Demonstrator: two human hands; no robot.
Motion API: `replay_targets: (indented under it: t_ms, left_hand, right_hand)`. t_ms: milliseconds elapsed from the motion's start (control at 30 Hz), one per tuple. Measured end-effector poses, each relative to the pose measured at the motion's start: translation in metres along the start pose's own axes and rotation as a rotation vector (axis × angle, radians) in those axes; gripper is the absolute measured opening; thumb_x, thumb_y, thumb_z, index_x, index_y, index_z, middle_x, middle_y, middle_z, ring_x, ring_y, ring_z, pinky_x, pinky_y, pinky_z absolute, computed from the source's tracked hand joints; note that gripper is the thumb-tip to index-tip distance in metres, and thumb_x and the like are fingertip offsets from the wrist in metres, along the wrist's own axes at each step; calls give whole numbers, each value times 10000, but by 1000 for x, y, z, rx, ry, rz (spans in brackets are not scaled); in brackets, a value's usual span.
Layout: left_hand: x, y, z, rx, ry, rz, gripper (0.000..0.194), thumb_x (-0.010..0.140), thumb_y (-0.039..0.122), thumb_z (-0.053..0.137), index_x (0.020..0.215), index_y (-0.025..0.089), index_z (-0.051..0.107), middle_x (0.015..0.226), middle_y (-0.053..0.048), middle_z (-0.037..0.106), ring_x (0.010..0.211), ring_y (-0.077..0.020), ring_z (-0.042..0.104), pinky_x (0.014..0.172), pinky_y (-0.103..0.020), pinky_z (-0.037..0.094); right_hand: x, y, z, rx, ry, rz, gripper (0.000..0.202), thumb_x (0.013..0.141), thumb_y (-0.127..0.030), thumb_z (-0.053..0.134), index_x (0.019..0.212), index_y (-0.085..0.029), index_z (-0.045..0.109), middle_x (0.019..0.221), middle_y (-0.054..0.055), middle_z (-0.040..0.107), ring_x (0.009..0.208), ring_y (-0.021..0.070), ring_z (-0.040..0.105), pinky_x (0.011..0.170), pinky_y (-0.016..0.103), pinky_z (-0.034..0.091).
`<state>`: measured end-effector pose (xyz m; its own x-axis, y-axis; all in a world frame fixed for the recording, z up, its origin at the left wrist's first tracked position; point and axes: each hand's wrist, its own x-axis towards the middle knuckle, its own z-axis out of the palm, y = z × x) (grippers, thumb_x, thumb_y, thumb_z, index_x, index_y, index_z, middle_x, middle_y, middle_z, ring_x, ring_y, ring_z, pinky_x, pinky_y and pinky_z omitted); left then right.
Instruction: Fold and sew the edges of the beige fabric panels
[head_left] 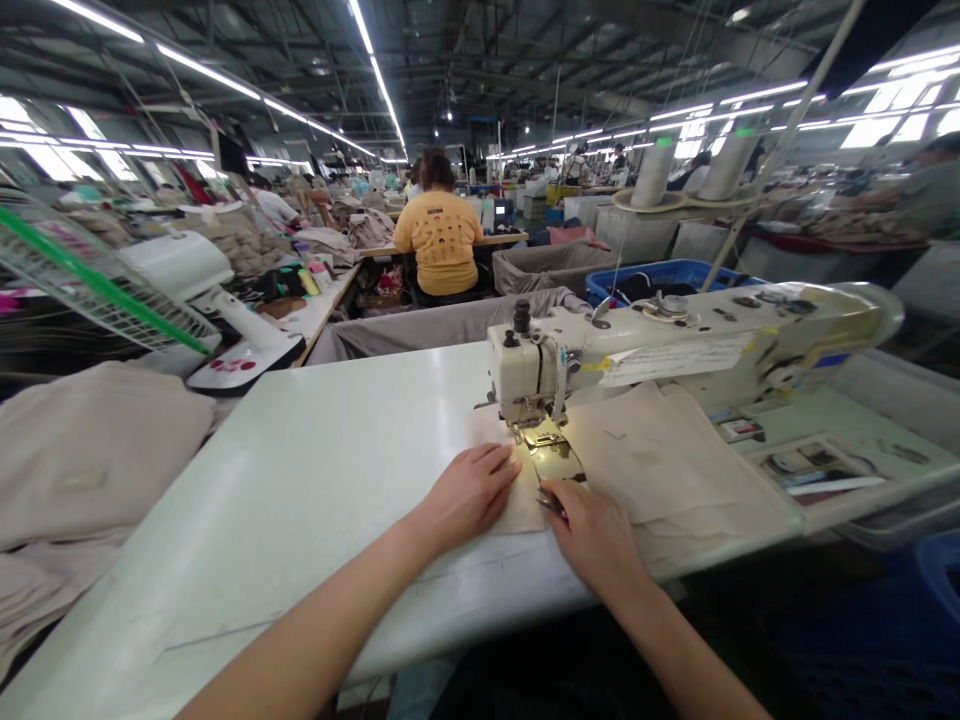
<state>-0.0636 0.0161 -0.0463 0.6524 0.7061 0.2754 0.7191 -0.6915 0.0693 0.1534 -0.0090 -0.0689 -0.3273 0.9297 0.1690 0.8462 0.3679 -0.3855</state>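
My left hand (471, 492) lies palm down on a beige fabric piece (517, 518), its fingers flat and close to the needle area of a white sewing machine (517, 365). My right hand (596, 530) is closed around small metal thread snips (551, 503), their tips pointing left over the fabric. Between the hands and the needle, a shiny metal plate (556, 462) is lit by the machine's lamp. Under the machine arm, to the right, spreads a stack of beige fabric panels (660, 460).
More beige fabric (97, 450) is piled left of the pale worktable (352, 440). A white fan (180, 270) stands at the table's far left. Small tools lie in a tray (817, 465) on the right. Ahead, a person in a yellow shirt (439, 240) sits facing away.
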Motion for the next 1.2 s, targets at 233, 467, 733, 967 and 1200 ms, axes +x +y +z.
replay_targets:
  t_ms: [233, 467, 733, 967, 1200]
  left_hand:
    - [-1, -2, 6, -34, 29, -24, 315, 989, 286, 488, 1251, 167, 616, 1353, -162, 598, 1260, -292, 567, 1065, -480, 493]
    - [-8, -3, 3, -6, -3, -40, 323, 991, 282, 487, 1268, 160, 598, 1378, -164, 578, 1271, -288, 560, 1091, -464, 464]
    - [-31, 35, -41, 16, -184, -163, 409, 903, 395, 620, 1258, 200, 565, 1258, -123, 599, 1112, -301, 603, 919, -452, 523]
    - [-17, 31, -26, 200, -260, -353, 297, 910, 127, 476, 1182, 143, 594, 1146, -141, 638, 1007, -268, 648, 777, -360, 565]
    - [-15, -5, 7, 190, 6, -307, 416, 956, 180, 434, 1350, 142, 559, 1397, -165, 577, 1292, -301, 546, 1067, -463, 474]
  right_hand:
    - [-2, 0, 2, -10, 45, -20, 233, 910, -137, 568, 1090, -231, 683, 1031, 32, 759, 867, 206, 719, 714, 271, 487]
    - [-2, 1, 4, -40, 94, -39, 255, 889, -112, 567, 1081, -222, 694, 999, 29, 766, 824, 198, 722, 681, 268, 487]
    - [-4, 7, 7, -57, 127, -78, 281, 865, -104, 580, 1103, -205, 690, 1018, 44, 770, 795, 228, 737, 661, 300, 526]
    - [-11, 11, 11, 117, 245, -250, 385, 803, -26, 518, 1125, -172, 670, 984, 62, 768, 793, 197, 736, 702, 278, 558]
    - [-24, 51, -35, 145, 406, -158, 292, 874, -104, 507, 1106, -187, 663, 1027, 79, 750, 914, 201, 721, 808, 314, 579]
